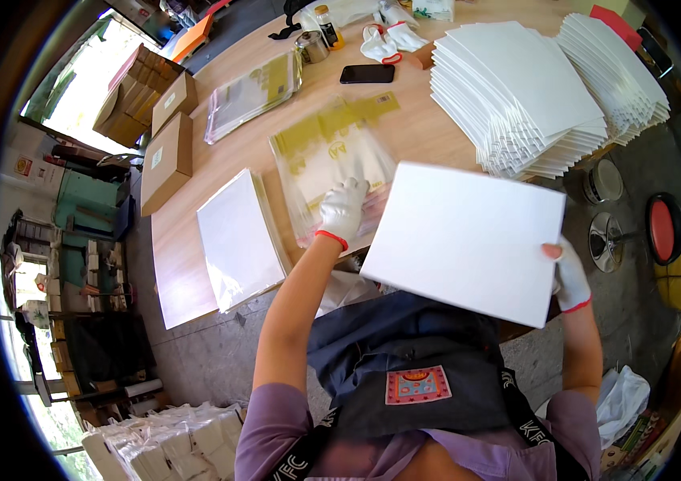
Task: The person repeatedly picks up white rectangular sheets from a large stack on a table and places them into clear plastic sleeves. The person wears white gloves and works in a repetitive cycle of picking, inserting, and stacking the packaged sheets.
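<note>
My left hand (344, 210), in a white glove with a red cuff, lies on a pile of clear plastic bags (296, 180) with yellow-green printed bands. Its fingers are slightly curled and apart against the top bag. At the right, my gloved right hand (571, 276) grips the edge of a blank white board (468, 240). The thumb, its tip bare, rests on the board's face, while the other fingers are hidden behind it. The board is held tilted in front of my apron, its left corner close to the bags.
Fanned stacks of white boards (517, 88) cover the table's right. Left of the bags lie a sleeved white stack (240, 240), more bags (252, 92) and cardboard boxes (168, 164). A phone (367, 74), spare gloves (392, 42) and another person's hand (419, 58) are farther back. Stools (603, 183) stand at right.
</note>
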`<state>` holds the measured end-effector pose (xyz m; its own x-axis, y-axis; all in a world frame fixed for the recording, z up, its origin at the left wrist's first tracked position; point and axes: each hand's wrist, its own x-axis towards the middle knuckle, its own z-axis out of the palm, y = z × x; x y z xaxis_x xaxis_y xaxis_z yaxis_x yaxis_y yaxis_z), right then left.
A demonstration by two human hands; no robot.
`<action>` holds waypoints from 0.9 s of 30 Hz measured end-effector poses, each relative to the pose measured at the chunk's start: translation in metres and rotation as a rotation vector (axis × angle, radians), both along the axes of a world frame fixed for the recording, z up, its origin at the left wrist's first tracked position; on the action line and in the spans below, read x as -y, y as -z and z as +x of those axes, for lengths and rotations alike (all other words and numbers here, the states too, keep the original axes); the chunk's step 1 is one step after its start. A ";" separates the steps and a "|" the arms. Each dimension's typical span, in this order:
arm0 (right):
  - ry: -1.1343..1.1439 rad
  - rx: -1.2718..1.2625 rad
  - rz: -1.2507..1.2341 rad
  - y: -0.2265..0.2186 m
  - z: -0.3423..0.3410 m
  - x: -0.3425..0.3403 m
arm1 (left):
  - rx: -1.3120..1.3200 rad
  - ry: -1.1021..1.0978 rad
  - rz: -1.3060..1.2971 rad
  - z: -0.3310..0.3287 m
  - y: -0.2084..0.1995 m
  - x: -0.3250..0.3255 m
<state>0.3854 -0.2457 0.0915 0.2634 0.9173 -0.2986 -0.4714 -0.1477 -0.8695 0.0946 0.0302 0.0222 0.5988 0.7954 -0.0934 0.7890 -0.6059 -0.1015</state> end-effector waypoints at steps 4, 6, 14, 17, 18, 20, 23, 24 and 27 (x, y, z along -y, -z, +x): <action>-0.127 -0.176 -0.117 0.025 -0.031 0.000 | 0.296 0.034 -0.054 -0.014 0.005 -0.010; -0.033 -0.197 -0.096 0.052 -0.033 0.002 | 0.358 0.049 -0.012 -0.016 0.007 -0.007; 0.176 -0.400 0.031 0.119 -0.035 0.003 | 0.611 -0.035 0.035 -0.023 0.001 0.005; 0.196 -0.462 0.004 0.122 -0.037 0.002 | 0.885 -0.070 -0.249 -0.025 -0.017 0.007; 0.192 -0.484 -0.005 0.123 -0.037 0.003 | 0.990 -0.052 -0.305 -0.024 -0.019 0.008; 0.226 -0.479 -0.011 0.108 -0.046 -0.002 | 1.066 0.022 -0.330 -0.027 -0.021 0.008; 0.215 -0.428 0.039 0.094 -0.055 -0.007 | 0.866 0.150 -0.190 -0.032 -0.022 0.012; 0.202 -0.404 0.066 0.092 -0.057 -0.007 | 0.832 0.129 -0.127 -0.033 -0.022 0.014; 0.153 -0.419 0.105 0.096 -0.058 -0.004 | 0.768 0.065 0.060 -0.030 -0.019 0.026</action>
<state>0.3276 -0.2416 -0.0042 0.2742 0.9085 -0.3154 -0.7953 0.0299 -0.6054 0.0646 0.0040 0.0416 0.5239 0.7471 0.4091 0.6147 -0.6641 0.4255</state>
